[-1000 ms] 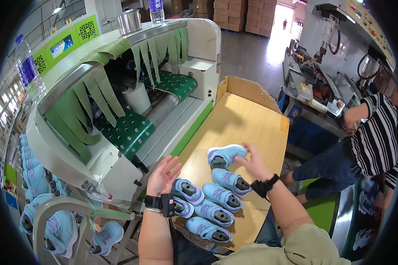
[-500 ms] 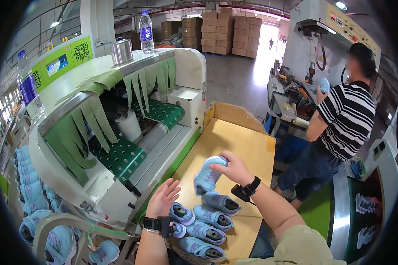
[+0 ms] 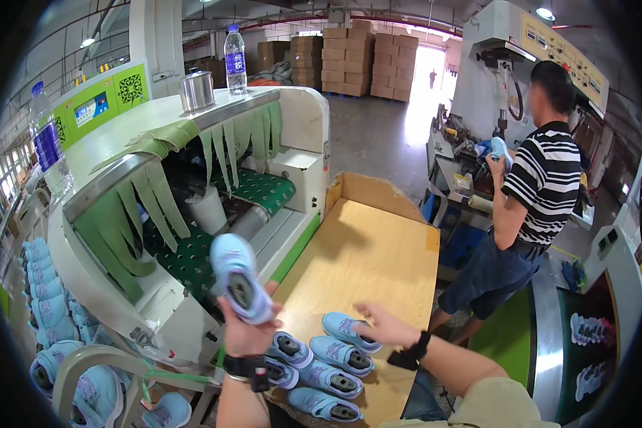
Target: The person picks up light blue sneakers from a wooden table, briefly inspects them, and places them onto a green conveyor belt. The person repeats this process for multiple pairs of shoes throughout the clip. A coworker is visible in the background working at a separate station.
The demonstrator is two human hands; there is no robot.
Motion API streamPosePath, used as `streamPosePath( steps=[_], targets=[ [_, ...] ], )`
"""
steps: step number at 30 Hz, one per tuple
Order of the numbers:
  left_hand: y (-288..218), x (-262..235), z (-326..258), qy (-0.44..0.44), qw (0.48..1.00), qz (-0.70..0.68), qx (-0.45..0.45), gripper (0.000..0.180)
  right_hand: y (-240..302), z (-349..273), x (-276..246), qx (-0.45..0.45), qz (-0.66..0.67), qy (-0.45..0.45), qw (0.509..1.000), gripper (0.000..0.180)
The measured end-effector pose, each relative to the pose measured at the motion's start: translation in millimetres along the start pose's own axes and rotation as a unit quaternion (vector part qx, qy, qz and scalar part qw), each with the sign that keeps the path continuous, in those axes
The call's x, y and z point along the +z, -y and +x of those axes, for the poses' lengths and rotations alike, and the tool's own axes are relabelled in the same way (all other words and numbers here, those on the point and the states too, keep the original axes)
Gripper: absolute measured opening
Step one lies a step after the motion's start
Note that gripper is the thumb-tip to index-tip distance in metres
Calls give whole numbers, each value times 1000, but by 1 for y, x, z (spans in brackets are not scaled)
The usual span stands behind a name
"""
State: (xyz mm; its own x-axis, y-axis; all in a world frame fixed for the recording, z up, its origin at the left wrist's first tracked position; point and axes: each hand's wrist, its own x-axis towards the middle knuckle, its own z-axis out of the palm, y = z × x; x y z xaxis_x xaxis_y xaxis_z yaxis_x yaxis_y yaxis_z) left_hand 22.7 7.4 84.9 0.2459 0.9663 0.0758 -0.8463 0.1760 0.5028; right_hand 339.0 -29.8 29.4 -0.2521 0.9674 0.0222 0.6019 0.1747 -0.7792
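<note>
My left hand point(image 3: 250, 335) grips a light blue sneaker point(image 3: 237, 271), held up with its dark inner opening facing me, in front of the machine's mouth. The sneaker is slightly blurred. My right hand point(image 3: 389, 327) reaches over the table with fingers apart, close by the uppermost sneaker point(image 3: 342, 329) of a group; whether it touches it I cannot tell. Several more light blue sneakers point(image 3: 328, 378) lie side by side below it on the wooden table point(image 3: 378, 242). Both wrists wear black bands with small devices.
At left stands a white machine point(image 3: 307, 114) with green strip curtains point(image 3: 164, 200) and a perforated green belt point(image 3: 264, 189). Sneakers fill a rack point(image 3: 46, 285) at far left. A co-worker point(image 3: 542, 171) in a striped shirt handles a shoe at right. Stacked cartons point(image 3: 346, 60) stand behind.
The sneaker has passed from my right hand to my left, moving left toward the machine. My right hand has come down to the sneakers on the table. The co-worker's held shoe is lower.
</note>
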Motion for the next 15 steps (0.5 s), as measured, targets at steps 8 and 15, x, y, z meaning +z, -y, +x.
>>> streamPosePath(
  steps=[8, 15],
  targets=[
    [-45, -38, 12, 12, 988, -12, 152, 66, -32, -47, 37, -15, -27, -68, 997, 73],
    [-42, -39, 9, 37, 994, 22, 101, 63, -4, 31, -7, 30, 157, -43, 986, 69]
  ],
)
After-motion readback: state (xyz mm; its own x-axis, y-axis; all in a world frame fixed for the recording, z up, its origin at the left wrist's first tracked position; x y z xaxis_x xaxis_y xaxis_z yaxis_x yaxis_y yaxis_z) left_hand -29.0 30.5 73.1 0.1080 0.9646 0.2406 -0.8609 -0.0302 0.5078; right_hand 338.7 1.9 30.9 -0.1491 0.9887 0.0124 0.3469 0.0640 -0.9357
